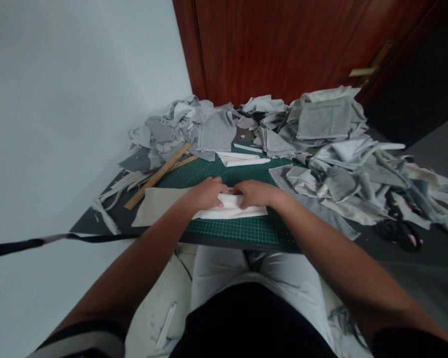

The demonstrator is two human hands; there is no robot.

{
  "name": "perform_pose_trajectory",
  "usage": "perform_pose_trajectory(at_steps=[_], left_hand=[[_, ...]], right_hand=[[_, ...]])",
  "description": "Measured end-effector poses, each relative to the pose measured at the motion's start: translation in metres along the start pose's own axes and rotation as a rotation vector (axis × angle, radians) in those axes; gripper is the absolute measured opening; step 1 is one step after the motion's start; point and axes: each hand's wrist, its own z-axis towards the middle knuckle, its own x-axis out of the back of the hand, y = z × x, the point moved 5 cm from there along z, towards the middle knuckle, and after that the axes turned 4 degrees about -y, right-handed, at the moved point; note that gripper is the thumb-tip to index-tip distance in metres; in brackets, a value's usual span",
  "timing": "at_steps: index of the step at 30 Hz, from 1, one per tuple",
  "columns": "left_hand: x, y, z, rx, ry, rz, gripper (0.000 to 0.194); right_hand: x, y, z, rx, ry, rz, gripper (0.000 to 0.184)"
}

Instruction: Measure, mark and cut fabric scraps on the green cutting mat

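Pinching the white fabric strip (164, 201) along its far edge, the left hand (209, 193) and right hand (254, 193) curl their fingers over a fold. The strip lies across the near part of the green cutting mat (224, 175). Two wooden rulers (159, 175) cross left of it; gray fabric scraps (332, 117) heap behind and rightward, near black-handled scissors (405, 236).

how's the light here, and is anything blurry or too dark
Head view: dim, soft light, no harsh glare on the white cloth; black shirt sinks to near-flat black; cloth scraps toward the right edge look soft and smeared.
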Motion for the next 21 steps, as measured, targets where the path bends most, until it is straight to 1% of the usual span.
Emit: perform_pose_trajectory(at_steps=[2,5,8,10,13,17,21], left_hand=[[0.002,-0.003,0.002,0.007,-0.022,0.015,0.027],[0.004,-0.006,0.005,-0.011,-0.049,0.025,0.030],[0.006,-0.009,0.007,-0.023,-0.075,0.040,0.033],[0.007,-0.009,0.008,-0.016,-0.076,0.049,0.034],[0.009,-0.009,0.009,-0.010,-0.059,0.045,0.037],[0.007,-0.010,0.009,-0.008,-0.057,0.041,0.038],[0.007,-0.012,0.009,0.030,-0.048,0.048,0.041]], right_hand=[[0.002,0.001,0.003,0.015,-0.017,0.026,0.036],[0.005,0.003,0.008,-0.010,0.032,0.045,0.031],[0.004,0.007,0.012,-0.068,0.110,0.048,0.034],[0.002,0.010,0.015,-0.094,0.133,0.054,0.039],[-0.002,0.014,0.017,-0.108,0.146,0.062,0.045],[-0.003,0.016,0.014,-0.086,0.132,0.070,0.037],[0.001,0.015,0.006,-0.059,0.120,0.084,0.032]])
